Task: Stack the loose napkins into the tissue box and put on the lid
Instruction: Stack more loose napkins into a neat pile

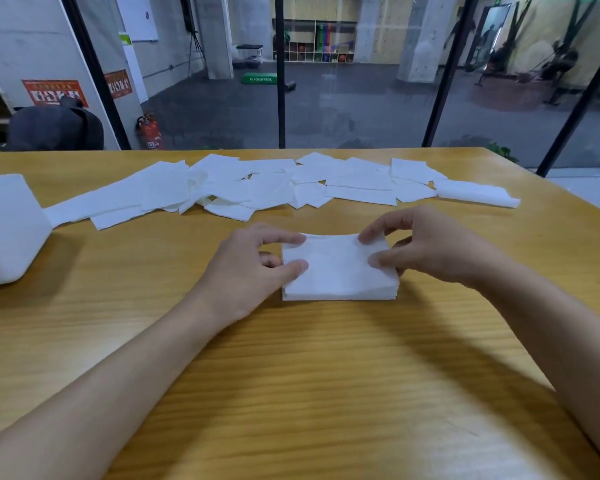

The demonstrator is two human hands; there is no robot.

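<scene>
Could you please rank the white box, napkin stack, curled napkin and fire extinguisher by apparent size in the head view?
1. white box and napkin stack, alike; the frame crops the box.
2. curled napkin.
3. fire extinguisher, though it stands far off.

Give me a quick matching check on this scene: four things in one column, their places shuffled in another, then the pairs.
1 napkin stack
2 loose napkins
3 white box
4 fire extinguisher

A spread along the table's far side
B beyond the table's far edge
C held between left hand and right hand
D at the table's left edge

Pairs: 1-C, 2-A, 3-D, 4-B
</scene>
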